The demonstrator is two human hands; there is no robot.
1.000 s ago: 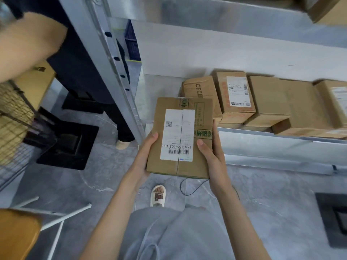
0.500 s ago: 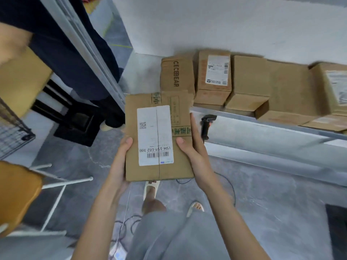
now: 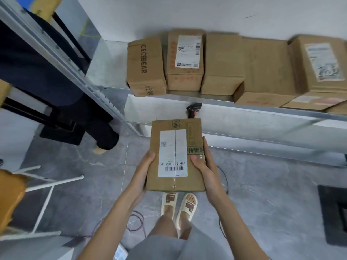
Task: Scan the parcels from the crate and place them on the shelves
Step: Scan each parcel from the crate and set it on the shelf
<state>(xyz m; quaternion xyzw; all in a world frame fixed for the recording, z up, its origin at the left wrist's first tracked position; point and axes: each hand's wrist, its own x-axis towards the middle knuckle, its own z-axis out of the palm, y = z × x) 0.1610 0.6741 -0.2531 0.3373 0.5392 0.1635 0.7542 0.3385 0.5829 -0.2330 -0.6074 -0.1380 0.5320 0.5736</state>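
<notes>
We take the held parcel [image 3: 175, 155] as our landmark. Nearest the camera, our left hand [image 3: 144, 170] grips its left edge, thumb over the top face and fingers underneath. Our right hand [image 3: 205, 166] grips the right edge the same way, thumb resting beside the white shipping label [image 3: 173, 152]. The parcel sits level between both hands, label and barcode facing up, above our sandalled feet [image 3: 179, 203] and clear of the grey floor [image 3: 262, 194].

Just beyond the parcel's far edge we find a black handheld scanner [image 3: 193, 109], lying on the lower shelf [image 3: 262, 126] and partly hidden by the parcel. Neither hand touches it. We cannot tell whether this parcel has been scanned.

Further beyond and above the parcel, the upper shelf [image 3: 187, 92] carries a row of cardboard boxes. The CECEBEAR box [image 3: 145, 67] is farthest left and overhangs the shelf lip. A labelled box [image 3: 185, 61] stands touching it on its right, then a plain box [image 3: 222, 62], with more boxes continuing right. We judge these to be placed work, so the task appears well advanced.

To the left of the parcel, a second person's dark-trousered legs [image 3: 56, 81] stand behind the shelf upright [image 3: 62, 59]. The crate is not in view, so we cannot say how many parcels remain.

Outstanding for this parcel, in our judgement: scanning, if not done, then placement on a shelf.
</notes>
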